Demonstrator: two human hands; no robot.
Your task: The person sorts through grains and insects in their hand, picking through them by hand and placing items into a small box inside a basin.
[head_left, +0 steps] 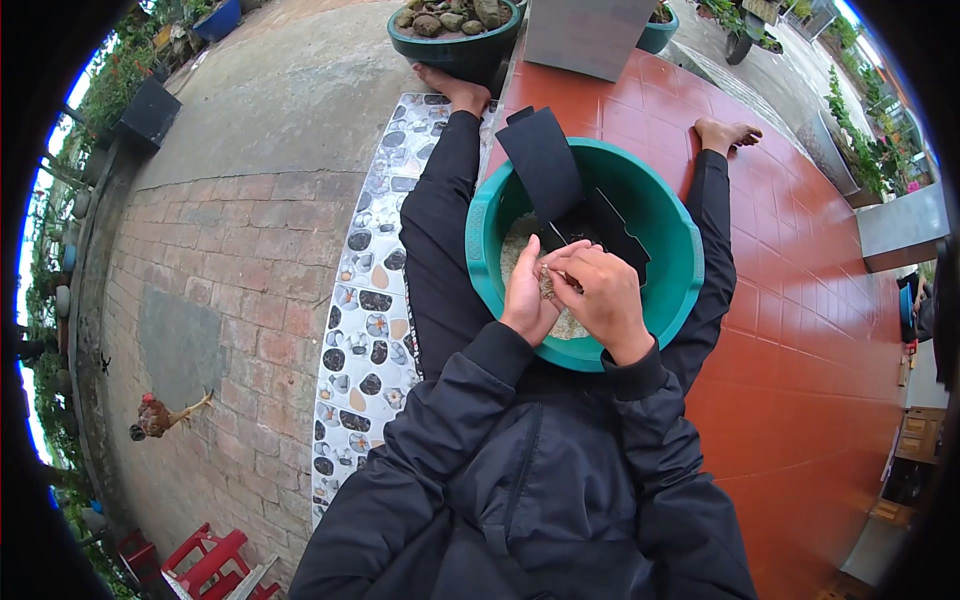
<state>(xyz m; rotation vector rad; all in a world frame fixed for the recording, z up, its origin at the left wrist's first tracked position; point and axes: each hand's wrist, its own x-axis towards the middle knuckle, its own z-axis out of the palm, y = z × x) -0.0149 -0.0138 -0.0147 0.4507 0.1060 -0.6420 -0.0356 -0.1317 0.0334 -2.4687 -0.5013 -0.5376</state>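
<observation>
Between my outstretched legs stands a green plastic basin (686,250) with pale, rice-like grains (514,243) in its bottom. My left hand (526,297) is cupped, palm up, over the basin and holds a small heap of the grains. Above that palm, my right hand (606,292) has its thumb and fingertips pinched together at the grains; what sits between the fingertips is too small to make out. A black flat panel (541,160) leans over the basin's far rim, and a second black piece (615,232) lies inside, partly hidden by my right hand.
Red floor tiles (790,360) lie to the right, a pebble-patterned tiled strip (362,330) to the left. A chicken (155,416) is on the brick paving, near red plastic stools (215,562). A planter with stones (455,45) and a grey block (585,35) stand ahead.
</observation>
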